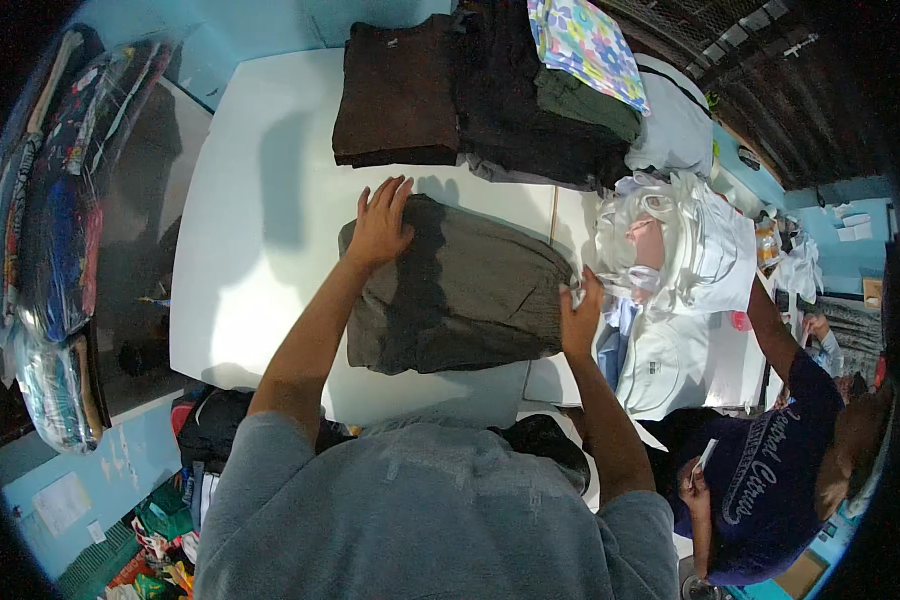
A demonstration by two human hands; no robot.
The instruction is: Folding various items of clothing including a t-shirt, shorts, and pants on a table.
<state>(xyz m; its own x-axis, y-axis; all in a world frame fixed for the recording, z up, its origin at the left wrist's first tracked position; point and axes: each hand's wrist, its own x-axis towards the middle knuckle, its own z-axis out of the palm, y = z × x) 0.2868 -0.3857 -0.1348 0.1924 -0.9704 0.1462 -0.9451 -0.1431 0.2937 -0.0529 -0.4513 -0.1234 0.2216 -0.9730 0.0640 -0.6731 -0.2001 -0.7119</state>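
A folded dark olive garment [480, 289] lies flat on a white table [217, 225]. Its right edge looks gathered, like an elastic waistband or cuff. My left hand [381, 225] rests palm down over the garment's upper left corner, fingers pointing away from me. At the gathered edge, my right hand [581, 311] touches the cloth with thumb and forefinger apart. A folded dark brown garment [397, 94] sits just beyond, beside a stack of black garments [536, 112].
A folded floral cloth [589, 49] and dark green garment [589, 105] top the black stack. White clothes [675, 240] are heaped at right, near a co-worker [772, 480] holding a small white item [703, 461]. Plastic-covered clothes [67, 225] hang at left.
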